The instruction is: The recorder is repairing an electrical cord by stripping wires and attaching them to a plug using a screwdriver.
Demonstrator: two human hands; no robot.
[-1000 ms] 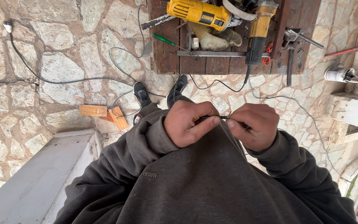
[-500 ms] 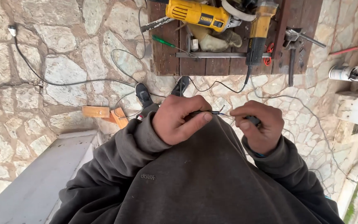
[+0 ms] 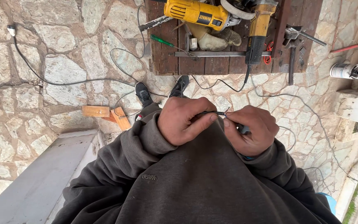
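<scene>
My left hand (image 3: 185, 120) pinches a thin dark wire (image 3: 217, 113) between thumb and fingers, in front of my dark sweatshirt. My right hand (image 3: 251, 129) is closed around a small tool with a dark handle, its tip meeting the bare end of the wire. Both hands nearly touch at chest height. Far below them my two black shoes (image 3: 162, 90) stand on the stone paving.
A dark wooden board (image 3: 166, 58) ahead carries a yellow power saw (image 3: 195, 12), a yellow angle grinder (image 3: 257, 29), a green screwdriver (image 3: 163, 40) and metal bars. Black cables (image 3: 63, 81) snake over the stones. Two wood offcuts (image 3: 106, 114) lie left. A white ledge (image 3: 34, 178) is at lower left.
My hands have drawn closer together again, the right hand moving back toward the left so its tool meets the wire end. The camera has shifted slightly.
</scene>
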